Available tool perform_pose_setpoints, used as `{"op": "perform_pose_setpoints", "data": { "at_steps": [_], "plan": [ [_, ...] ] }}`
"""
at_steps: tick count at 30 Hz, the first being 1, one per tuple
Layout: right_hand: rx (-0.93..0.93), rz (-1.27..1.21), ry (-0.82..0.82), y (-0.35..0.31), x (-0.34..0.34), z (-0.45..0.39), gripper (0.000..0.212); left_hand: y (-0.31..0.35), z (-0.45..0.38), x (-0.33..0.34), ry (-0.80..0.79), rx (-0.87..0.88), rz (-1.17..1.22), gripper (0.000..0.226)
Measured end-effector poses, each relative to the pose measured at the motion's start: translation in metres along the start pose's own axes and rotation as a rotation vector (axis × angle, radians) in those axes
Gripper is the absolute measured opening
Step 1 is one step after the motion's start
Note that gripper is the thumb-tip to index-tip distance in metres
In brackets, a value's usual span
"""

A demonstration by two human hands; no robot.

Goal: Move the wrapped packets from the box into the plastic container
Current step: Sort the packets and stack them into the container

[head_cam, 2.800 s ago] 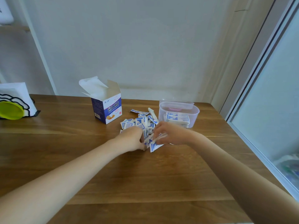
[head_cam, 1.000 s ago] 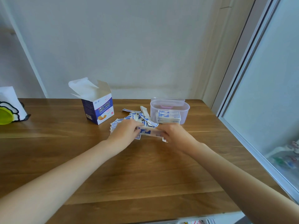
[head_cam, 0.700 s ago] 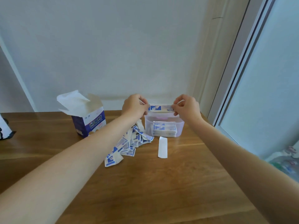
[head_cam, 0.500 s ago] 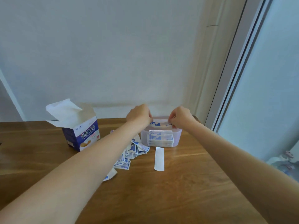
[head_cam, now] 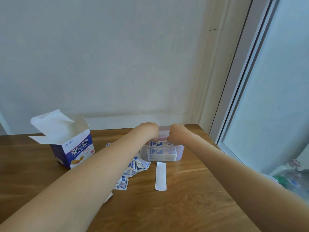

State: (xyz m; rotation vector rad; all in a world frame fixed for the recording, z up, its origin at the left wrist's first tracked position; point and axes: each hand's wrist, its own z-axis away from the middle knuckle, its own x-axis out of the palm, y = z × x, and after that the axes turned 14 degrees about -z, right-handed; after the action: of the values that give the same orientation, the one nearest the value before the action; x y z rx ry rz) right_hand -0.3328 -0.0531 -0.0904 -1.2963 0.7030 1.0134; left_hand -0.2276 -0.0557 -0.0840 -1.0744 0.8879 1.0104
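Wooden counter point(head_cam: 192, 206) underneath, both bare forearms reaching toward 12 o'clock. Nearest, one plain white strip point(head_cam: 161, 175) lying flat, long axis running 6 to 12 o'clock. At its 9 o'clock, a loose heap of wrapped packets point(head_cam: 133, 168), blue and white, pointing every which way, partly hidden by the left forearm. Farther at 10 o'clock, open box point(head_cam: 73, 148), flaps up, printed "CHUANGKOUTIE" under larger Chinese characters. Beyond the strip, clear plastic container point(head_cam: 179, 152) with a flat stack of packets inside, long axes running 9 to 3 o'clock. Over its rim, left hand point(head_cam: 148, 131) and right hand point(head_cam: 177, 133), fingers curled down onto the top packet point(head_cam: 161, 144), apparently pinching its two ends.
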Motion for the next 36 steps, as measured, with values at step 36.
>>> {"op": "perform_pose_setpoints", "data": {
  "at_steps": [36],
  "plan": [
    [0.026, 0.156, 0.007, -0.012, 0.017, 0.000, 0.029, 0.020, 0.004, -0.001, -0.065, -0.023, -0.130, 0.037]
  ]
}}
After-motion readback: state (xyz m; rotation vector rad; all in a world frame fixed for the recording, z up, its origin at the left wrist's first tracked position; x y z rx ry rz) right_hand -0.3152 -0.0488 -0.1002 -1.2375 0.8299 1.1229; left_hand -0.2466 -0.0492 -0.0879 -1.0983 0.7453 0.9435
